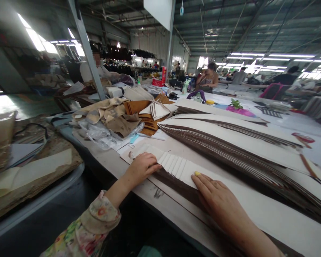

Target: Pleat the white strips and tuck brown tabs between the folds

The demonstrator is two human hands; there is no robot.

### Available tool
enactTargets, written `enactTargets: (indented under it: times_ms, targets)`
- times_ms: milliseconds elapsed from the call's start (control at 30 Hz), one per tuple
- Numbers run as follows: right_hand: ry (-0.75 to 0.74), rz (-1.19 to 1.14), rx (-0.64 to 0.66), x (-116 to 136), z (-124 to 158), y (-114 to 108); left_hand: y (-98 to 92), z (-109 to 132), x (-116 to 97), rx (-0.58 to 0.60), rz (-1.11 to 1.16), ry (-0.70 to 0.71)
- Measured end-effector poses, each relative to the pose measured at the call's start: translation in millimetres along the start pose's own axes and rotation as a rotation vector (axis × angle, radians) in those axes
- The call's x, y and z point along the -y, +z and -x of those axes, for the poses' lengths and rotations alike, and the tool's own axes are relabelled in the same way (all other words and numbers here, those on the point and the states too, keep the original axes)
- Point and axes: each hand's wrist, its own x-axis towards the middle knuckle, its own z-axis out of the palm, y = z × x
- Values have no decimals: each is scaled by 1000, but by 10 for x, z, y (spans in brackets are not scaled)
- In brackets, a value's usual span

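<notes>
A long stack of white-topped, brown-sided material pieces (256, 210) lies in front of me along the table edge. Near its far left end the upper pieces are fanned into narrow overlapping steps. My left hand (146, 166) is closed at the near edge of these fanned pieces, fingers bent over them; its thumb is mostly hidden. Flat on the white top, just right of the steps, rests my right hand (216, 196), fingers stretched out. Something yellow (197, 174) covers one fingertip or nail. Beyond lies a thicker stack of similar long pieces (216, 142), bowed and layered.
Tan and brown scraps (109, 114) and clear plastic (96, 134) lie at the table's far left. A brown-handled tool (307, 166) rests on the far stacks. A bin (50, 200) with papers on top stands left of the table. Several people sit or stand farther back.
</notes>
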Motion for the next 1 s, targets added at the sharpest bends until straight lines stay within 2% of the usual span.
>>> enactTargets:
  times_ms: [100, 167, 300, 400, 467, 533, 667, 767, 867, 967, 1000]
  targets:
    - [22, -26, -11, 5, 1, -2, 120, 30, -165, -68, 176, -75]
    - [40, -39, -17, 13, 11, 7, 196, 49, -326, -76, 439, -182]
    - [95, -65, -42, 29, 37, 34, 317, -3, -689, 106, 1116, -451]
    - [150, -103, -65, 33, 55, 43, 384, -133, -892, 255, 1450, -627]
    - [179, -131, -78, 39, 62, 33, 416, -228, -976, 318, 1520, -696]
    - [201, -148, -82, 55, 62, 6, 441, -299, -1028, 328, 1496, -734]
    - [245, -133, -81, 114, 70, -94, 472, -332, -1098, 258, 1469, -787]
    - [264, -38, -106, 104, 189, -175, 459, -308, -1168, 145, 1489, -845]
    - [325, 122, -140, -21, 529, -229, 394, -301, -1269, 58, 1529, -853]
    - [435, 255, -140, -211, 1065, -279, 307, -315, -1380, 33, 1576, -827]
    - [441, 265, -99, -271, 1254, -301, 283, -320, -1414, 35, 1590, -816]
